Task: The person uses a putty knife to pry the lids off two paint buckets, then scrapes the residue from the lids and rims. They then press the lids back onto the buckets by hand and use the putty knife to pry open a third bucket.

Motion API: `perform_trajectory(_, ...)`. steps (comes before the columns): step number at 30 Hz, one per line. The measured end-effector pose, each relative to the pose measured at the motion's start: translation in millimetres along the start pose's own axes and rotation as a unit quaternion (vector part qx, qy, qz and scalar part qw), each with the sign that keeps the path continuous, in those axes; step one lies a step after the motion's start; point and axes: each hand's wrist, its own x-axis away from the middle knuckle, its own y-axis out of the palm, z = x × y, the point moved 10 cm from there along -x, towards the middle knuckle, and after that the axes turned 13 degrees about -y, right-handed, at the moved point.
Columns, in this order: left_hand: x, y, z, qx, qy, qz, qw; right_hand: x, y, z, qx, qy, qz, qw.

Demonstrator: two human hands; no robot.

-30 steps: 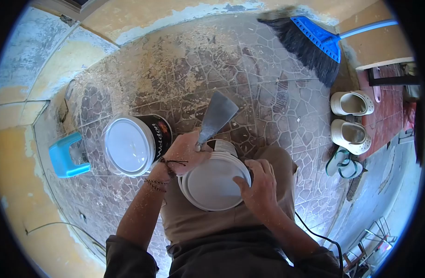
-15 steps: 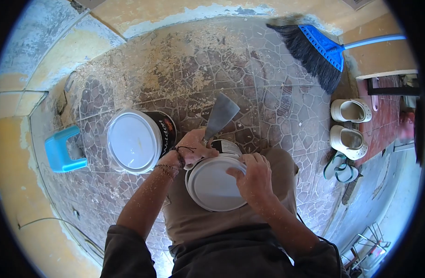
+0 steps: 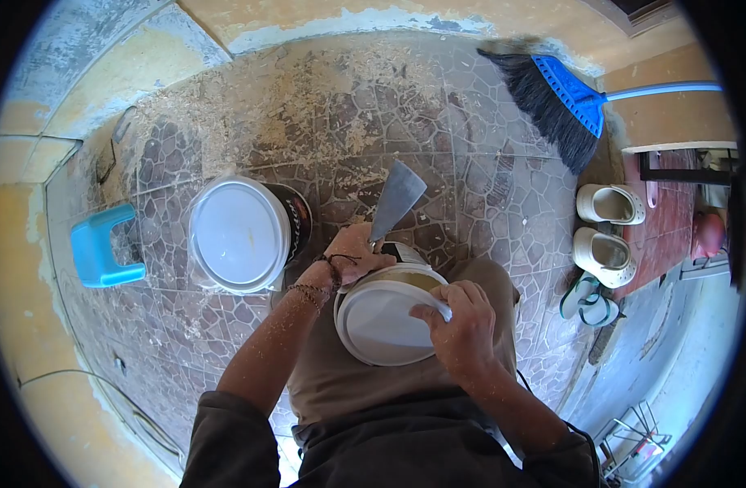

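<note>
A small white tub [image 3: 407,254] sits at my lap between my legs. Its round white lid [image 3: 385,327] is tilted up at the far side, and a strip of the yellowish inside shows beneath the raised edge. My right hand [image 3: 464,325] pinches the lid's right rim between thumb and fingers. Closed round the handle of a putty knife [image 3: 399,198], my left hand [image 3: 360,255] rests against the tub's far left rim. The knife's broad metal blade points away from me. My left fingertips are partly hidden.
A larger lidded bucket [image 3: 236,236] stands on the stone-patterned floor to the left, near a blue stool [image 3: 106,248]. At the right are a blue broom [image 3: 569,93], cream clogs [image 3: 608,205] and flip-flops [image 3: 588,301]. Pale flakes [image 3: 283,106] litter the floor ahead.
The lid has come up at its far edge, opening a gap on the tub. My right hand has shifted slightly right, now pinching the rim. The putty knife stays in my left hand.
</note>
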Motion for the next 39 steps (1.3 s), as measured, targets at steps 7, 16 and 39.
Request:
perform_trajectory(7, 3.2, -7.4, 7.1, 0.012, 0.001, 0.007, 1.0, 3.0, 6.8, 16.2, -0.019, 0.026, -0.007, 0.999)
perform_trajectory(16, 38.6, -36.1, -0.9, 0.07, -0.035, 0.098, 0.992, 17.7, 15.4, 45.3, -0.361, 0.189, 0.025, 0.913)
perform_trajectory(39, 216.1, -50.3, -100.6, 0.431, -0.021, 0.273, 0.86, 1.6, 13.0, -118.8, -0.936, 0.137, -0.059, 0.319)
